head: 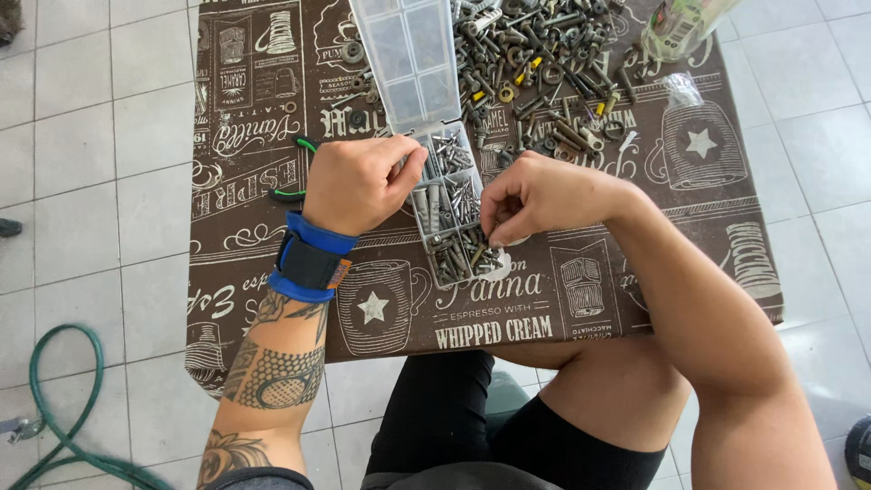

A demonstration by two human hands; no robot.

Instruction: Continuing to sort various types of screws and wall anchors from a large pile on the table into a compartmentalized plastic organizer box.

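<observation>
A clear plastic organiser box [451, 207] lies on the brown printed tablecloth [272, 91], its compartments filled with grey screws and wall plugs, its lid [410, 54] open toward the far side. My left hand [358, 181], with a blue wrist strap below it, rests at the box's left edge, fingers curled against it. My right hand [544, 195] hovers at the box's right side, fingertips pinched over the near compartment on something too small to make out. A heap of loose bolts, nuts and washers [544, 63] spreads behind the box.
A green-handled tool [295, 168] pokes out left of my left hand. A clear bag [680, 27] lies at the table's far right corner. A green hose [68, 417] curls on the tiled floor to the left. My knees sit under the table's near edge.
</observation>
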